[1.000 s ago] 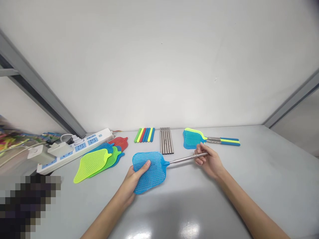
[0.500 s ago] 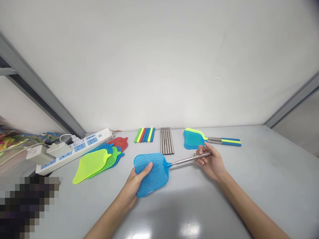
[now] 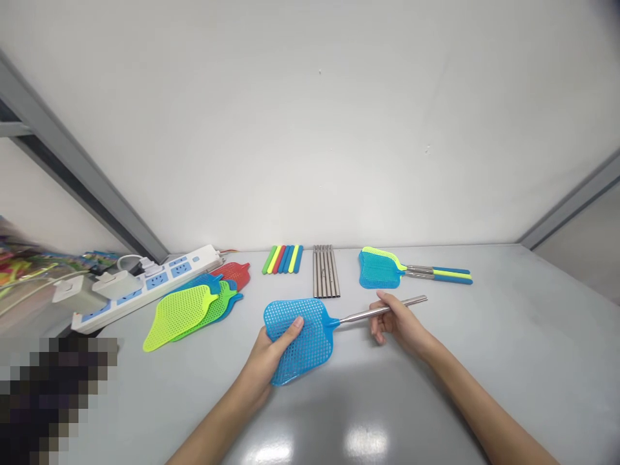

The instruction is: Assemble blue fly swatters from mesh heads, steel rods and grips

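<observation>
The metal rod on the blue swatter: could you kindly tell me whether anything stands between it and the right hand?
Nothing visible does: the right hand is at the metal rod, which shows on both sides of it. The loose metal tubes lie farther back.

The desk [image 3: 513, 329] offers broad room right of the right hand [image 3: 400, 323]. The blue swatter [image 3: 314, 345] bars the middle — its rod [image 3: 358, 316] runs past that hand. Coloured grips [image 3: 283, 259], metal tubes [image 3: 326, 271] and stacked swatters [image 3: 380, 270] leave gaps before the wall [image 3: 310, 129]; mesh heads [image 3: 181, 313] and a power strip [image 3: 165, 277] crowd the left.
</observation>
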### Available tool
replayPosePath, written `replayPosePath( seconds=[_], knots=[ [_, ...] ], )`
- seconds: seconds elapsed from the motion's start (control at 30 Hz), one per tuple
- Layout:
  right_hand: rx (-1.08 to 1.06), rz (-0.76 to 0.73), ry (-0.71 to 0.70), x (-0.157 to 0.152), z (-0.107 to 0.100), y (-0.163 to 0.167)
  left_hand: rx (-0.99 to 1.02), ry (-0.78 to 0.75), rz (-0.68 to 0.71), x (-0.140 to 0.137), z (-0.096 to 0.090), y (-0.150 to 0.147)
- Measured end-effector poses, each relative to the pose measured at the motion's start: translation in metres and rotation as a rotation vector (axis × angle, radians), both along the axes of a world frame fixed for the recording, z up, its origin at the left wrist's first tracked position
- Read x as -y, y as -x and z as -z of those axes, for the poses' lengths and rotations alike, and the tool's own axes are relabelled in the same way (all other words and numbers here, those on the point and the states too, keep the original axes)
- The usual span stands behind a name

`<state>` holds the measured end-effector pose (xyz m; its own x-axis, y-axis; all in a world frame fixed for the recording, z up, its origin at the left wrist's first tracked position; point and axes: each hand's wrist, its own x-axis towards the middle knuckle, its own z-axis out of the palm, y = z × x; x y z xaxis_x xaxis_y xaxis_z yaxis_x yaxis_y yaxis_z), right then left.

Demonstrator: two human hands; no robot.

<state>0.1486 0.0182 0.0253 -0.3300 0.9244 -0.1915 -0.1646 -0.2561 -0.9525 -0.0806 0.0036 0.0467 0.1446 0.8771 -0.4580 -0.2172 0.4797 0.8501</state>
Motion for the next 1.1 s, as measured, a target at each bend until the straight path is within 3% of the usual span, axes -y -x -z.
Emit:
replayPosePath(
  seconds=[0.23, 0.63, 0.93, 1.1],
  knots=[
    [-0.115, 0.03, -0.073, 0.003, 0.009, 0.007, -0.06, -0.037, -0.028, 0.005, 0.001, -0.003],
    [-0.101, 0.071, -0.107, 0.003, 0.015, 0.011, -0.122, -0.072, -0.032, 0.004, 0.006, -0.003],
    [-0.177, 0.103, -0.068, 0.003, 0.016, 0.012, -0.402, -0.278, -0.169, 0.013, 0.008, -0.007],
    [-0.203, 0.11, -0.059, 0.004, 0.015, 0.013, -0.349, -0.314, -0.23, 0.019, 0.008, -0.013]
  ],
)
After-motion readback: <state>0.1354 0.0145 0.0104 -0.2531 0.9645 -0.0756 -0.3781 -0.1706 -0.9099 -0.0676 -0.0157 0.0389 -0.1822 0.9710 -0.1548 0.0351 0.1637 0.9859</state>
